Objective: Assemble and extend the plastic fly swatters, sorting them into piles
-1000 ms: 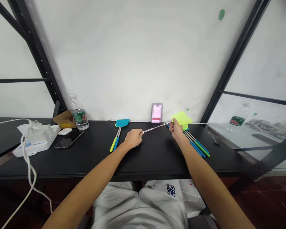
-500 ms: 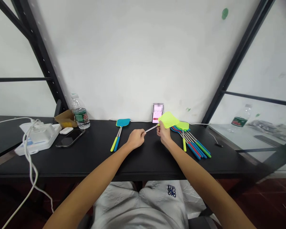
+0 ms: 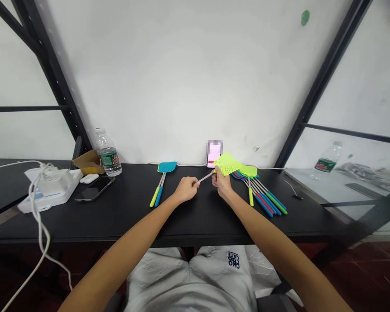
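Between my hands is a yellow-green fly swatter (image 3: 228, 164) with a thin metal shaft, held above the black table. My left hand (image 3: 186, 189) is closed round its handle end, and the handle itself is hidden in the fist. Just below the mesh head, my right hand (image 3: 221, 182) grips the swatter where head and shaft meet. Right of that hand lies a pile of fly swatters (image 3: 265, 200) with blue, green and red handles, a yellow-green swatter (image 3: 251, 197) on top. Left of my left hand rest swatters with a blue head (image 3: 167, 167) and one yellow-green, one blue handle.
A phone (image 3: 213, 155) leans against the wall at the back. On the left stand a water bottle (image 3: 108, 154), an open cardboard box (image 3: 89, 163), a dark phone (image 3: 95, 189), a white earbud case (image 3: 89, 178) and a white power strip (image 3: 53, 190) with cables. A short black-ended cable (image 3: 297, 197) lies far right.
My right hand has moved left toward my left hand, and the visible shaft between them has become much shorter. The swatters on the right pile are now uncovered.
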`<state>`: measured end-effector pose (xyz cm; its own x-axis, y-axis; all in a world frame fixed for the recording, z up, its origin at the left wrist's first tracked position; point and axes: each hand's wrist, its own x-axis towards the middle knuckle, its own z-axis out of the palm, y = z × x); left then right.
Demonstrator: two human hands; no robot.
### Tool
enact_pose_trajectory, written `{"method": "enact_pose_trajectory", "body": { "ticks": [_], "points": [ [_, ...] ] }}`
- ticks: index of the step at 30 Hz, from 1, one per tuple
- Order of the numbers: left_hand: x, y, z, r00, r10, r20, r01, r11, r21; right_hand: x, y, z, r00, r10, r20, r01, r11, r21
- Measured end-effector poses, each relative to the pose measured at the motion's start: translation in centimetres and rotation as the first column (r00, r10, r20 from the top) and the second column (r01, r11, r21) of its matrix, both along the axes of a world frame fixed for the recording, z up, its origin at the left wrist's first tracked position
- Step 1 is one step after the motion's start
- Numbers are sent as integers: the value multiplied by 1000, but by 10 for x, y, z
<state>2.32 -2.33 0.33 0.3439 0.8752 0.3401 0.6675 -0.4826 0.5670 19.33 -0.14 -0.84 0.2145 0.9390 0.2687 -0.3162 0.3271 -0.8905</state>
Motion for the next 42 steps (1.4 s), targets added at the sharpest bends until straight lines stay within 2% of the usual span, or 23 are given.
{"method": "enact_pose_trajectory", "body": {
  "ticks": [2,5,8,17,25,28,32,35,37,38,39,40,41,42],
  "points": [
    [0,0,0,996,-56,66,62,992,-108,4,-1,2,998,56,19,-56,998,-9],
    [-1,-2,0,967,-159,199,209,942,-264,11,-2,7,989,138,57,-138,990,-5],
    [-1,-5,0,941,-199,272,281,910,-305,17,-1,10,979,181,96,-181,983,-9],
    [-1,-11,3,961,-194,198,243,932,-268,24,4,6,965,206,164,-197,978,-72],
    [-1,-11,1,970,-173,171,208,953,-219,27,2,4,923,312,223,-291,949,-124],
    [0,-11,3,971,-161,176,192,966,-175,23,-4,6,905,347,247,-326,937,-123],
    [-1,-7,5,980,-133,147,140,989,-42,20,-9,11,868,396,299,-370,918,-142],
    [-5,0,7,987,-51,152,43,998,50,27,-3,16,900,261,350,-230,965,-127],
    [-10,5,9,985,63,158,-71,996,47,39,3,19,901,56,431,-37,998,-53],
    [-13,7,11,979,127,159,-135,990,38,47,7,20,864,-69,499,76,997,8],
    [-17,9,13,968,195,155,-202,979,30,57,9,21,797,-201,570,190,979,80],
    [-21,11,15,947,284,149,-291,956,24,67,12,22,696,-319,644,300,943,143],
    [-25,13,17,916,381,122,-386,922,21,77,13,22,569,-403,717,409,895,180],
    [-30,14,19,879,471,67,-473,881,11,87,14,22,436,-431,790,485,852,197]
  ]
}}
